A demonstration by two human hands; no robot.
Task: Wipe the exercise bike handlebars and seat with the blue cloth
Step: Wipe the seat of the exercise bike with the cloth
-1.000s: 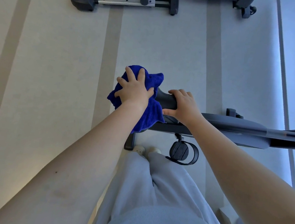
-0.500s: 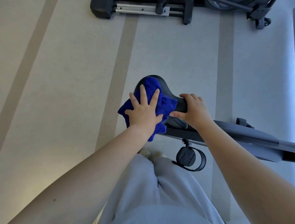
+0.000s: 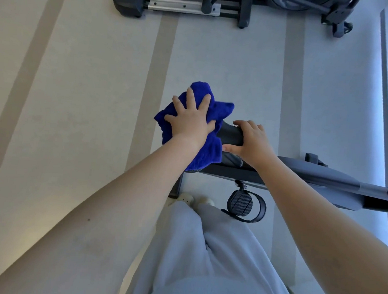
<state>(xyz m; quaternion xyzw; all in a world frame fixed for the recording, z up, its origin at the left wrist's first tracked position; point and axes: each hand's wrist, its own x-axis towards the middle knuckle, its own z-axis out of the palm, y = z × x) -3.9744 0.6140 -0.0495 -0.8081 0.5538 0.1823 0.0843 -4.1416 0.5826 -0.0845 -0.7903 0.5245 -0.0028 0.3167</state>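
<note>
Seat (image 3: 232, 136) looks mid-wipe: left hand (image 3: 190, 121) splayed flat on blue cloth (image 3: 210, 157), right hand (image 3: 254, 140) gripping its 3 o'clock end; handlebars unseen.

The pale striped floor (image 3: 76, 91) bears the exercise bike (image 3: 313, 177) and another machine (image 3: 176, 4).

Pale grey floor (image 3: 88, 92), kinda carpet-looking, with wide beige stripes (image 3: 161, 74) running lengthwise. Way up top, another gym machine (image 3: 130, 0): chunky dark base, silver rail (image 3: 176, 6) along it, little wheel (image 3: 346, 27) at the right end. Cool bluish daylight down the right edge, warmer yellowish glow bottom left. Pretty soft lighting overall.
</note>
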